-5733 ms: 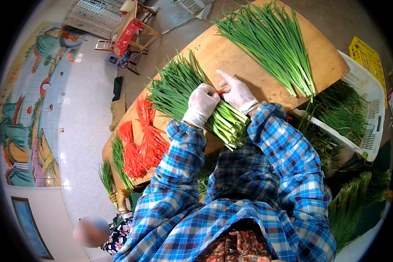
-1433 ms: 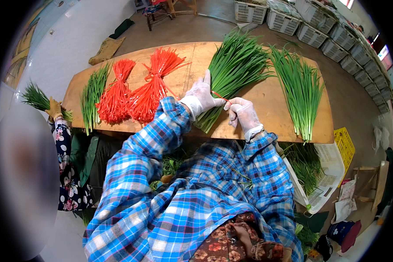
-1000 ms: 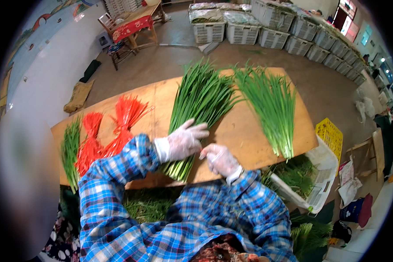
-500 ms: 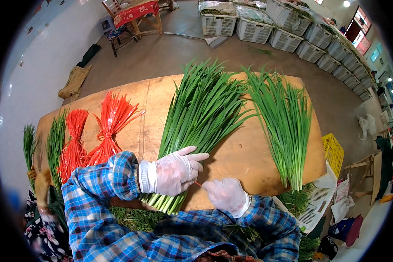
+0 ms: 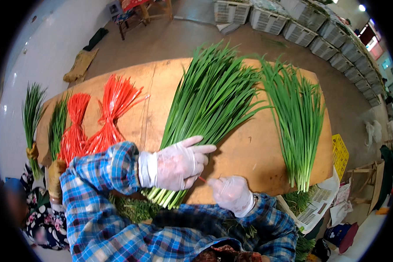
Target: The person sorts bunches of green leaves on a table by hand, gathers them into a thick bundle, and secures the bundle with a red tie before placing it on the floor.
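A thick bunch of green chives (image 5: 214, 96), with pale stem ends toward me, lies on the wooden table (image 5: 148, 105). Across its lower part my left hand (image 5: 177, 165), in a whitish stained glove, is closed over the stems, index finger stretched out. Just right of the bunch my gloved right hand (image 5: 232, 194) pinches the end of a thin red tie (image 5: 201, 178) that runs to the left hand's fingers. How the tie passes round the stems is hidden. A second, looser bunch of chives (image 5: 299, 131) lies to the right, its stems near the table's front edge.
Two bundles of red plastic ties (image 5: 76, 126) (image 5: 111, 118) lie left on the table. A co-worker's gloved hand (image 5: 32, 151) holds upright chives (image 5: 32, 109) at far left. A white crate (image 5: 321, 205) and yellow crate (image 5: 340, 150) stand right; stacked grey crates (image 5: 299, 32) line the back.
The whole view has shifted, so the table's far edge sits higher. My hands keep their holds, with the tie still between them. At far left the co-worker's chives have come up higher.
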